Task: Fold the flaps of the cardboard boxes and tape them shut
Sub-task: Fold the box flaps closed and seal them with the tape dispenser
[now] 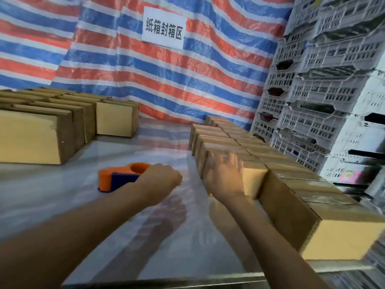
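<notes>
An orange and blue tape dispenser (119, 177) lies on the shiny table (62, 195). My left hand (161, 180) rests at its right end with fingers curled round the handle. My right hand (226, 174) is blurred, its fingers spread flat against the side of a small cardboard box (253, 178) in the row of closed boxes (239, 142) along the right. That box sits slightly out of line with its neighbours. A larger box (295, 215) stands nearest me in the row.
A block of cardboard boxes (41, 126) fills the table's left back. Stacked white plastic crates (325, 90) rise at the right. A striped tarpaulin (125, 69) with a white sign (163, 28) hangs behind. The table's front edge (187, 278) is close.
</notes>
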